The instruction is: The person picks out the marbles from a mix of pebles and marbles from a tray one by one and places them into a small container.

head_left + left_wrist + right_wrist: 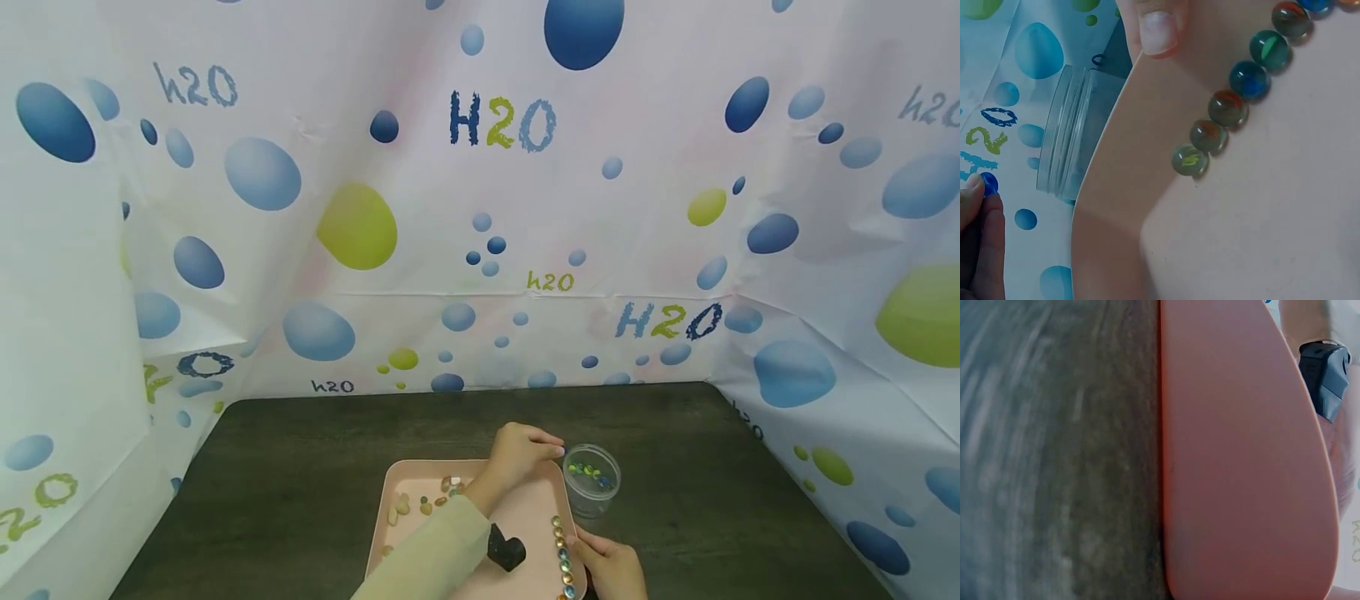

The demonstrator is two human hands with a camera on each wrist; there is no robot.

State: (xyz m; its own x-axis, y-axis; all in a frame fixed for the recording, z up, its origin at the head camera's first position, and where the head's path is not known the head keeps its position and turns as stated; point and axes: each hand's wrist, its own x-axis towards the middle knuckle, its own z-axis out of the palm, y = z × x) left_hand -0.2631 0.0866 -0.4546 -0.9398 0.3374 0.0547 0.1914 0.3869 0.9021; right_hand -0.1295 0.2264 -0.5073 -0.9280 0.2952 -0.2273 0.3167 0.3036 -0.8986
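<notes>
My left hand (517, 454) reaches across the pink tray (536, 508) and pinches a blue marble (989, 184) between thumb and fingertips. That marble is just left of the rim of a clear jar (592, 503), which holds several green and blue marbles (585, 472). At the tray's right side, my right hand (617, 569) grips the rim, its thumb (1159, 31) over the edge in the left wrist view. A row of glass marbles (562, 553) lies inside the tray along that side.
Pale and brown stones (402, 503) lie in the tray's left and far parts. A black wrist camera (506, 548) juts from the left sleeve over the tray. The dark table (300, 492) meets a printed backdrop (420, 333) at the back and sides.
</notes>
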